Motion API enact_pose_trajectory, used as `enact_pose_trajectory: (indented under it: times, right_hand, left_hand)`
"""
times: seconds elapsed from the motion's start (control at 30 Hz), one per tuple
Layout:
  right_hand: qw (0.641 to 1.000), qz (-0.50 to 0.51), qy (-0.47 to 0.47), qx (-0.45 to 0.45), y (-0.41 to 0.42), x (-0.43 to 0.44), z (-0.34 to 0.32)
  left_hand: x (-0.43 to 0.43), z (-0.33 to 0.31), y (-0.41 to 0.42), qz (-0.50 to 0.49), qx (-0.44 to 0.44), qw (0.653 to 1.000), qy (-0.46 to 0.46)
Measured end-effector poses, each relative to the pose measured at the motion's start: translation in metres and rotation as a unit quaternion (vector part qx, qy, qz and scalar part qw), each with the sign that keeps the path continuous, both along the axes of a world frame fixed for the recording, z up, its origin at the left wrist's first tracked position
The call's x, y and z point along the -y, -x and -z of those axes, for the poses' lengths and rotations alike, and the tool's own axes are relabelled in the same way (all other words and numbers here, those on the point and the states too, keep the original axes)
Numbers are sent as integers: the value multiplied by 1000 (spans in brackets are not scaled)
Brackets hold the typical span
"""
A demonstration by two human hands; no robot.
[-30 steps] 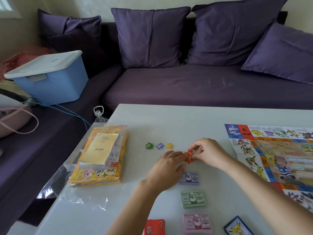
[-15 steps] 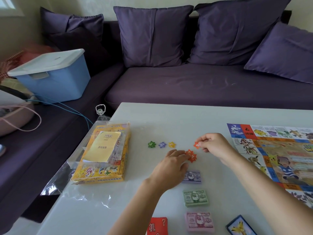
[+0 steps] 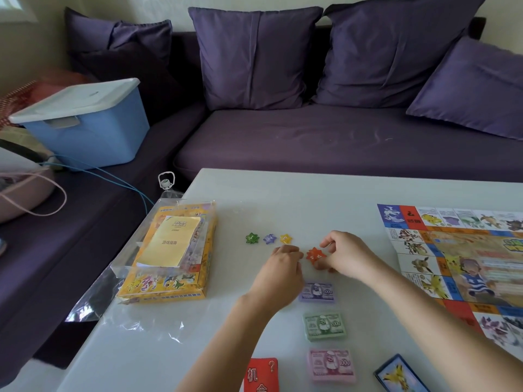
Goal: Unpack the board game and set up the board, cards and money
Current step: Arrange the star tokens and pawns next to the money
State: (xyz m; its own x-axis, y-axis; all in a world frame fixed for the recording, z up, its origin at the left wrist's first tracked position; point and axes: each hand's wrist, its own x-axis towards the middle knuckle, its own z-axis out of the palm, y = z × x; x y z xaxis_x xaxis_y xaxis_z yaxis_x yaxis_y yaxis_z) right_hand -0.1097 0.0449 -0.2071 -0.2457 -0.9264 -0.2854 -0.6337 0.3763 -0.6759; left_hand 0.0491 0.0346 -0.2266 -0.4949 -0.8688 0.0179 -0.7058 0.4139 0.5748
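On the white table [image 3: 283,199], my right hand [image 3: 349,257] pinches an orange star token [image 3: 314,254]. My left hand [image 3: 280,275] rests just left of that token with curled fingers; its fingertips are hidden. A green star [image 3: 252,238], a purple star [image 3: 269,238] and a yellow star [image 3: 285,238] lie in a row behind my hands. Purple [image 3: 317,291], green [image 3: 325,326] and pink [image 3: 331,364] money stacks line up toward me. The game board [image 3: 467,264] lies unfolded at the right. A red card [image 3: 261,374] and a blue card deck [image 3: 399,376] sit at the near edge.
The yellow game box [image 3: 167,278] with a booklet [image 3: 169,241] on it lies in a clear plastic bag [image 3: 93,304] at the table's left edge. A purple sofa [image 3: 325,142] runs behind the table, with a blue lidded bin [image 3: 85,123] on its left part.
My right hand, which had lifted a small orange piece away to the right, has come back to the orange token. My left hand has drawn slightly left of it.
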Motion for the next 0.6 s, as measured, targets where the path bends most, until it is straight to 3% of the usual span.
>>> enact_pose_trajectory:
  times: [0.4,0.6]
  right_hand:
    - [999,-33,26,-28,-9,10,5]
    - [984,-154,7,-89,0,10,-8]
  left_hand:
    - [-2,-1,1,26,-14,999,-44]
    - [4,-3,-7,-20,-14,999,-30]
